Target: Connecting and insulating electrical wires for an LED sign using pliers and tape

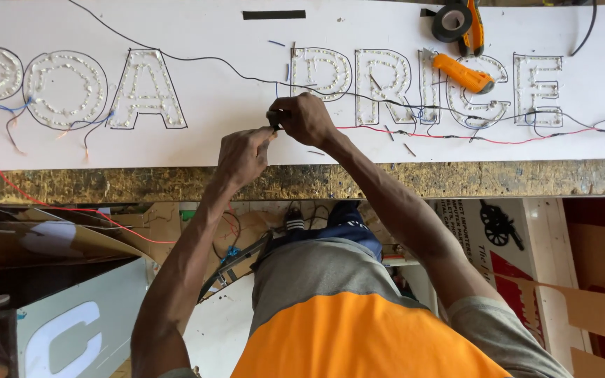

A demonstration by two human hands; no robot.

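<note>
A long white sign board [218,105] lies on the bench, with outlined letters filled with small clear LED bulbs. My left hand [244,155] and my right hand [304,119] meet over the gap between two letter groups. Both pinch thin wires there, and something small and dark sits between the fingertips; I cannot tell what it is. A black wire [197,58] runs from the upper left across the board to my hands. A red wire [456,137] leads off to the right beneath the letters.
An orange utility knife [463,73] lies on a letter at the right. A roll of black tape [452,21] and an orange tool rest at the top edge. The worn bench edge [456,180] runs below the board. Cardboard and a box stand underneath.
</note>
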